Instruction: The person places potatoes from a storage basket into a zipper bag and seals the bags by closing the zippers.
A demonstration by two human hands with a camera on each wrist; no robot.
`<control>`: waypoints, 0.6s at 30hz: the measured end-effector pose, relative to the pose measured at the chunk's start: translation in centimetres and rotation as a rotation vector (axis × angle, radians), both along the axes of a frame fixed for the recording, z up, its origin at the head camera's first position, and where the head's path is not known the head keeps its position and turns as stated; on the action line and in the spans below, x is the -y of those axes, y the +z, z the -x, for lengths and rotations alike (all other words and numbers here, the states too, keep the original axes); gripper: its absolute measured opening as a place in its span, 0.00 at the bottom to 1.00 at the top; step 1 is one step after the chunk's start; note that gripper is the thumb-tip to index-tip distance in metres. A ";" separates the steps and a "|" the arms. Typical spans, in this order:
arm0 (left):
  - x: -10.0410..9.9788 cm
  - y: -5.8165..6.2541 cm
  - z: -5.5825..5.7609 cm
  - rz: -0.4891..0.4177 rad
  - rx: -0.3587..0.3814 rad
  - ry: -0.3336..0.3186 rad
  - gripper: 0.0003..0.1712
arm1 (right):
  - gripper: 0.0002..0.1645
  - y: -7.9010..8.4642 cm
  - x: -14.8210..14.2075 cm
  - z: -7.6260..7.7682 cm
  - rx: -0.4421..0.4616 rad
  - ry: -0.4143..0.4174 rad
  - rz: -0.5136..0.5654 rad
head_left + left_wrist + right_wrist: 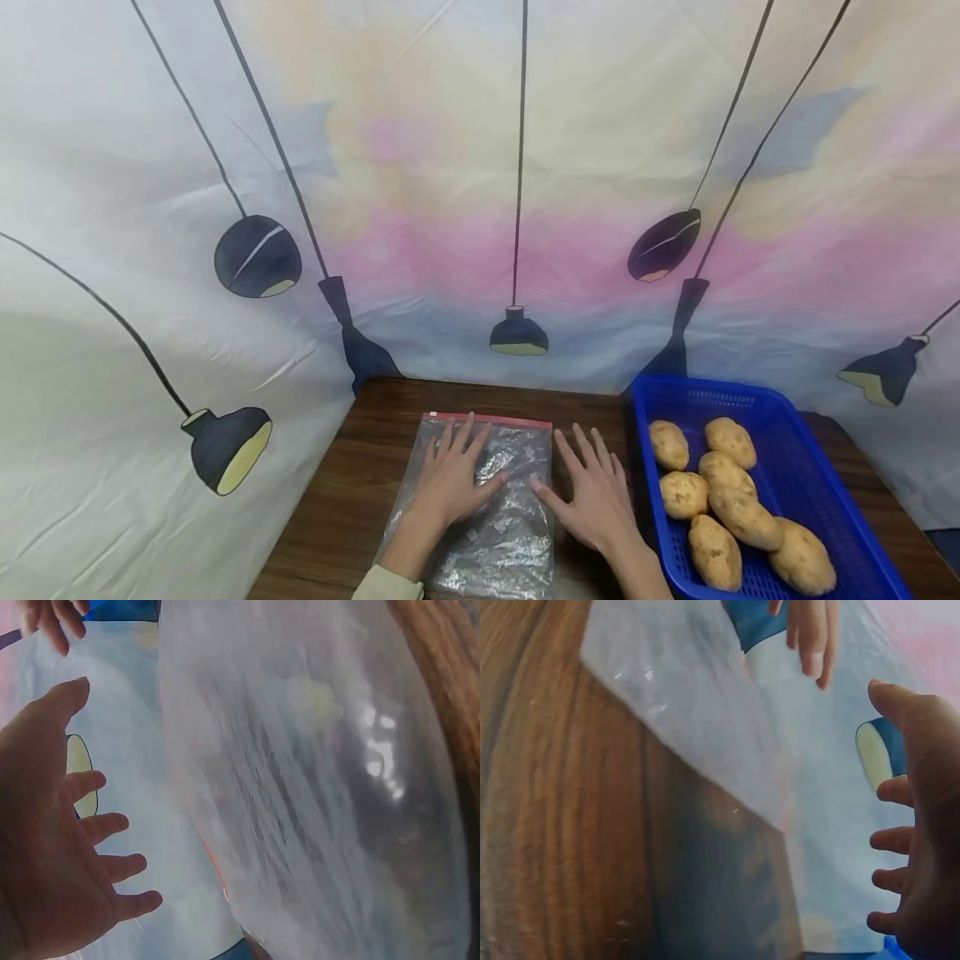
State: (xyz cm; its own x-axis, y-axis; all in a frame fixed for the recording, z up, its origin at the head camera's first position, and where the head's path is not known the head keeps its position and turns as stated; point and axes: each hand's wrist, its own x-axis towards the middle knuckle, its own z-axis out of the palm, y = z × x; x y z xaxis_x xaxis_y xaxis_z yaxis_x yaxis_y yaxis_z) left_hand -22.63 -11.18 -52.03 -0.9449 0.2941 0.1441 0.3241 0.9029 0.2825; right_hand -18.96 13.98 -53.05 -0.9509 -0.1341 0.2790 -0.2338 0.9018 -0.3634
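Head view: a clear plastic bag (510,542) lies flat on a dark brown wood-grain table (360,492), left of a blue basket (791,467) holding seven potatoes (726,479). The bag is transparent and finely crinkled, with bright, broken glints scattered over its surface and the brown of the wood showing through. A red strip (517,422) runs along its far edge, with a small white tab (432,414) near the left end. The left hand (454,479) is over the bag's left half, its fingers straight and spread; the right hand (596,500), likewise extended, is beside the right edge, between bag and basket. Neither hand grips anything.

Left wrist view: the bag fills the right side as a greyish, filmy sheet, creased in long diagonal folds, with a cluster of white highlights. A short length of red edging is visible. The pale backdrop (172,892) shows between the left fingertips and the bag.

Right wrist view: the bag appears as a milky, angular sheet over the table, its border straight. The right hand's fingers stand apart, holding nothing.
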 end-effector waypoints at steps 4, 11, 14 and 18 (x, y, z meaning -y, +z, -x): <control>-0.1 0.4 0.3 0.003 -0.020 -0.018 0.47 | 0.55 1.3 0.3 -0.2 -0.009 0.052 0.026; -0.3 1.5 1.2 0.016 -0.078 -0.065 0.41 | 0.49 4.5 -0.1 -1.7 -0.013 0.161 0.042; -0.4 1.8 1.5 0.030 -0.084 -0.078 0.39 | 0.47 5.7 -1.1 -2.9 -0.016 0.197 0.044; -0.7 1.7 2.0 0.040 -0.056 -0.051 0.38 | 0.46 6.9 -3.0 -4.2 -0.039 0.226 0.040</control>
